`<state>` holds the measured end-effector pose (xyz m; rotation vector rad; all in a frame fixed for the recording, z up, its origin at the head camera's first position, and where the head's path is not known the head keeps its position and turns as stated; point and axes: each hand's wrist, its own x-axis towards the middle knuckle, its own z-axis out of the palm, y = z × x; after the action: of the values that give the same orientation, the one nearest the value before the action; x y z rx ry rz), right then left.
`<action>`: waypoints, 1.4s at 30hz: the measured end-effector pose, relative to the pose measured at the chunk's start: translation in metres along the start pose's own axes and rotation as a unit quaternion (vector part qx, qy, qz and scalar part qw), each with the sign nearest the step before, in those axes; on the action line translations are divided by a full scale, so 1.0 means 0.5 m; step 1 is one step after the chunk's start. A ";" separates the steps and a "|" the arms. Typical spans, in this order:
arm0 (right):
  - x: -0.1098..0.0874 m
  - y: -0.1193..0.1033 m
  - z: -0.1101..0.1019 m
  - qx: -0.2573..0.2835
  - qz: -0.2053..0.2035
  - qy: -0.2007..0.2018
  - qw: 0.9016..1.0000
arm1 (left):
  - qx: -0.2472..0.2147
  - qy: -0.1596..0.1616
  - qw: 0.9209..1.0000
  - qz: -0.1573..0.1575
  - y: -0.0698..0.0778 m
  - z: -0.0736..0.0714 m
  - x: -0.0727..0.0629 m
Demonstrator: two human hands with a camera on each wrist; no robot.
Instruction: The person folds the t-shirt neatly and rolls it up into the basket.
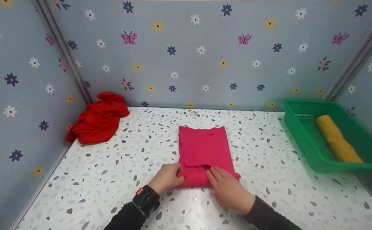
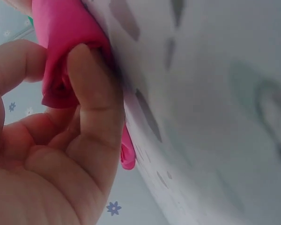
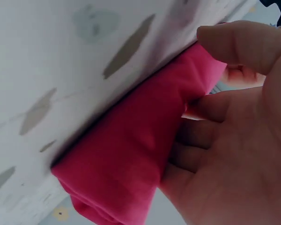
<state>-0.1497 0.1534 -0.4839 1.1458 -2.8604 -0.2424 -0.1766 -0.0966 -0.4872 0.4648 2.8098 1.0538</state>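
Note:
A folded pink cloth (image 1: 205,145) lies flat in front of me, its near edge turned up into a thick roll. My left hand (image 1: 168,177) pinches the left end of that roll. In the left wrist view, the thumb and index finger close round the coiled layers of cloth (image 2: 72,28). My right hand (image 1: 230,190) holds the roll toward its right end, fingers laid over the top. The right wrist view shows the rolled cloth (image 3: 131,136) passing between thumb and fingers, with the fingertips hidden behind it.
A crumpled red cloth (image 1: 101,119) sits in the back left corner. At the right stands a green basket (image 1: 316,164) with a rolled yellow cloth (image 1: 339,139) inside. Flower-patterned walls (image 1: 205,80) bound the speckled white table (image 1: 147,137) at the back and sides.

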 end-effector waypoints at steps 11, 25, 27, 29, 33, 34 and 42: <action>0.009 0.014 0.005 0.061 0.017 -0.003 0.998 | 0.223 0.127 0.955 0.152 0.016 0.007 -0.024; 0.020 0.025 0.019 0.072 0.014 0.053 0.996 | 0.248 0.090 0.947 0.183 0.015 0.022 -0.029; 0.022 0.027 0.019 0.084 0.020 0.056 0.995 | 0.254 0.087 0.946 0.183 0.015 0.023 -0.026; 0.024 0.027 0.018 0.091 0.023 0.064 0.994 | 0.264 0.083 0.943 0.183 0.016 0.024 -0.024; 0.027 0.028 0.017 0.093 0.029 0.079 0.992 | 0.276 0.076 0.942 0.176 0.019 0.027 -0.017; 0.028 0.028 0.017 0.091 0.029 0.082 0.992 | 0.276 0.076 0.942 0.175 0.020 0.027 -0.015; 0.023 0.034 0.010 0.108 0.011 0.104 0.989 | 0.199 0.068 0.965 0.157 0.018 0.022 -0.017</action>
<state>-0.1700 0.1584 -0.4860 1.0955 -2.7612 0.1834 -0.1640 -0.0860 -0.4895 0.9356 3.1515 0.5670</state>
